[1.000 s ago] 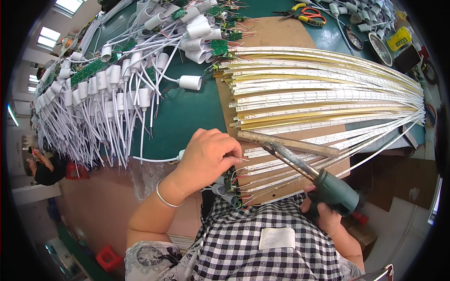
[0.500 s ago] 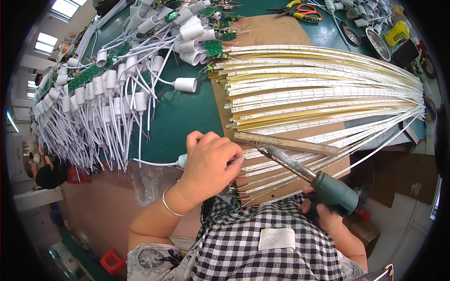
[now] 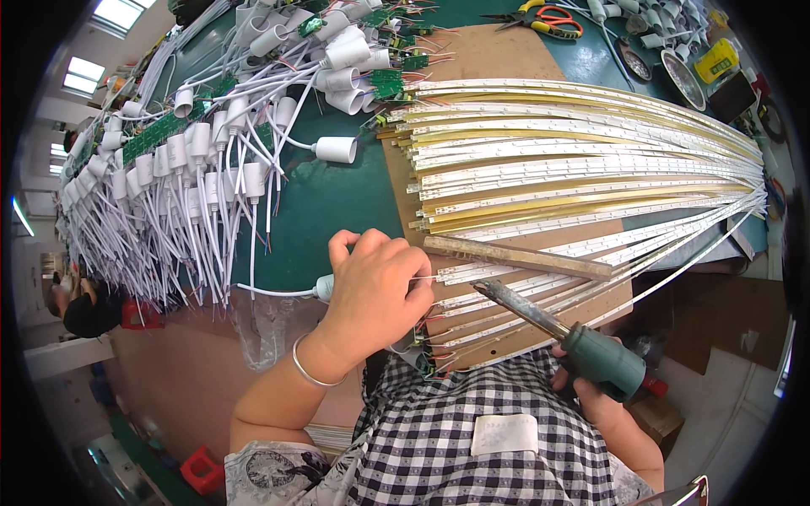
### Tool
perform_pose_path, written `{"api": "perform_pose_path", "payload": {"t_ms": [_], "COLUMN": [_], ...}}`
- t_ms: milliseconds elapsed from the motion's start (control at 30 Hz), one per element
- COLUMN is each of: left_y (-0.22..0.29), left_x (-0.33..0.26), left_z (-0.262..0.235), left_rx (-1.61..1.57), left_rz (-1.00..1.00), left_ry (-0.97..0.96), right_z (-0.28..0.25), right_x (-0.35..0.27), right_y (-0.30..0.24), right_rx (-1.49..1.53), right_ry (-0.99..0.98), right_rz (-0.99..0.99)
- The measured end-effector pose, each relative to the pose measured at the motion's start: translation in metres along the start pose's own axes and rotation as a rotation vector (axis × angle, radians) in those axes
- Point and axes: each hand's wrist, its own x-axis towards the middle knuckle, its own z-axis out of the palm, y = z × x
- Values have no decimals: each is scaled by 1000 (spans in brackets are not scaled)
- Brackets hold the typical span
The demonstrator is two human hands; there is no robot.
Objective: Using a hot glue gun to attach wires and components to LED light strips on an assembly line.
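Note:
My right hand (image 3: 591, 395) is wrapped around the green handle of a soldering iron (image 3: 603, 361). The iron's tip points up and left, a little below a narrow bar (image 3: 519, 255) lying across the LED strips. My left hand (image 3: 378, 282) is closed in a pinch at the left ends of the lower strips, and a thin wire (image 3: 433, 277) shows at its fingertips. Just left of that hand is a white lamp socket (image 3: 323, 288) with a white cable, partly hidden by the hand. Many white and yellow LED strips (image 3: 523, 179) fan over a brown board (image 3: 498, 52).
At the left, white sockets with cables (image 3: 198, 143) and green circuit boards (image 3: 156, 139) are heaped on the green table (image 3: 316, 202). Pliers (image 3: 553, 21) lie at the back, near metal dishes (image 3: 682, 80) and a yellow bottle (image 3: 717, 61). Another person (image 3: 89, 308) is far left.
The soldering iron's tip has moved down and slightly right, away from the bar. My left hand has shifted slightly left and up, with the socket beside it.

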Motion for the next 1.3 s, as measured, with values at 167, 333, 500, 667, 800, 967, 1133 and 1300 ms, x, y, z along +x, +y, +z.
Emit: {"api": "perform_pose_path", "payload": {"t_ms": [167,333,500,667,800,967,1133,1300], "left_y": [-4,-7,-6,-6,-5,-7,-7,-7], "left_x": [3,8,8,7,8,8,9,10], "left_z": [-2,-6,-4,-4,-3,-3,-3,-2], "left_rx": [-24,-64,-55,-30,-21,-25,-48,-57], "left_rz": [-22,-53,-53,-50,-50,-44,-42,-45], "left_ry": [-25,-92,-90,-90,-92,-94,-87,-94], "right_z": [5,14,13,6,9,12,13,15], "right_x": [8,13,15,20,20,17,18,16], "right_y": [-1,-4,1,5,6,10,11,16], "right_rx": [-53,-24,-273,-549,-514,-392,-379,-302], "right_ry": [-34,-41,-35,-162,-141,-77,-67,-39], "right_rz": [-9,-16,-56,-166,-120,-26,-4,-2]}}
